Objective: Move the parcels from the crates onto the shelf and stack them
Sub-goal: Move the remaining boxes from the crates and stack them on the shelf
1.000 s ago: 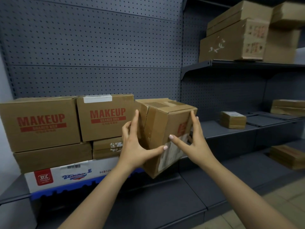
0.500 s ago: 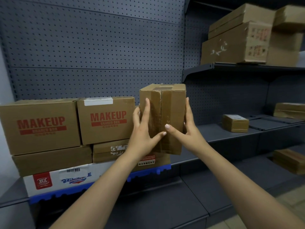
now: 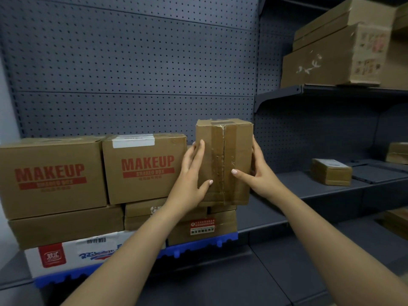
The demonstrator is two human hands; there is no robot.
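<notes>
**Both hands pressing a taped parcel at the right end of the stack**

You are holding a tall brown parcel (image 3: 224, 162) upright between your two hands, just right of the frame's centre. Your left hand (image 3: 191, 180) is lying flat against its left side, fingers pointing to 12 o'clock, thumb crossing onto the front face. Your right hand (image 3: 257, 173) is pressing the right side, its thumb reaching across the front toward the tape seam running down the middle. Both hands are clamping the parcel between them.

The parcel's lower edge is sitting at the top of a flatter carton with a red label (image 3: 202, 226), though whether it is fully resting there cannot be told. That carton is sitting on a blue crate (image 3: 198, 245).

At the parcel's 9 o'clock, just beside your left hand, a MAKEUP box (image 3: 144, 168) is standing on the stack; a second MAKEUP box (image 3: 51, 176) is touching it further left. Beneath them, at 7 o'clock, a white carton (image 3: 72, 255) is lying.

At 3 o'clock, well apart, a small parcel (image 3: 331, 172) is sitting alone on the grey shelf (image 3: 309, 188). At 1 o'clock, large cartons (image 3: 331, 54) are filling the upper shelf.
</notes>
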